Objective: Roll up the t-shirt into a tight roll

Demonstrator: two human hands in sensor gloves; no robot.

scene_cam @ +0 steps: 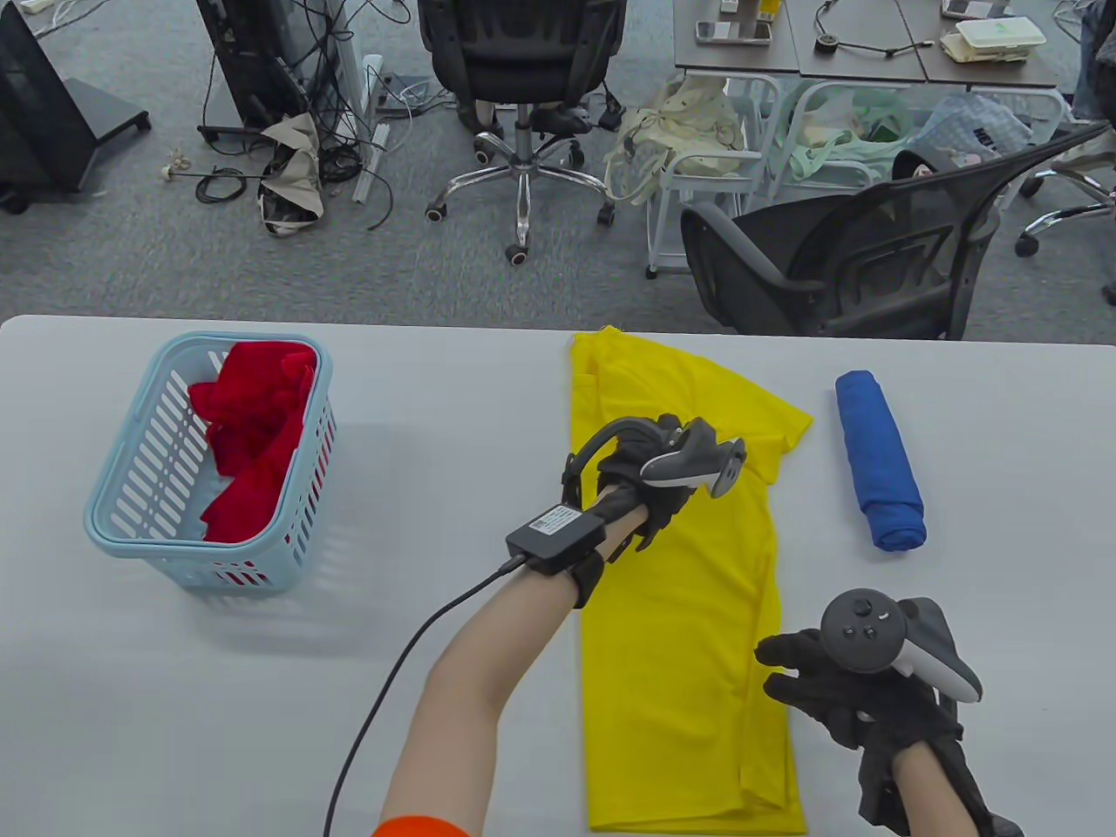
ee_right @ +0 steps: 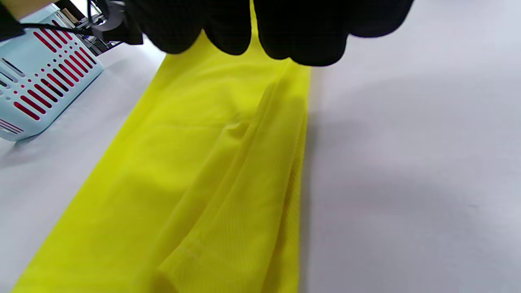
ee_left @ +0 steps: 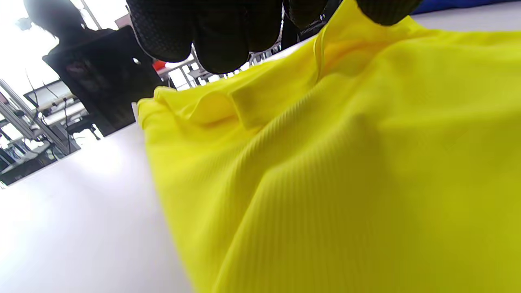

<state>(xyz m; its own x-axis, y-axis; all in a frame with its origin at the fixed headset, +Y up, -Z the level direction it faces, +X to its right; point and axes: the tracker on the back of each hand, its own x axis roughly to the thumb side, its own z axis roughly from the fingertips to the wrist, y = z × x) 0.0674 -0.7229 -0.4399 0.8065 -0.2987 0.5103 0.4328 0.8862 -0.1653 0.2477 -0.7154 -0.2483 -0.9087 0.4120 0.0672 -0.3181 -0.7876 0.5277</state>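
left hand point(scene_cam: 649, 488) on yellow t-shirt point(scene_cam: 680, 628), grip unclear | right hand point(scene_cam: 859, 689) beside it, grip wide

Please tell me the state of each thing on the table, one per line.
yellow t-shirt: folded lengthwise, flat, not rolled yet
blue cloth: rolled
red cloth: crumpled in basket
basket: upright
left hand: resting on shirt
right hand: at shirt's right edge
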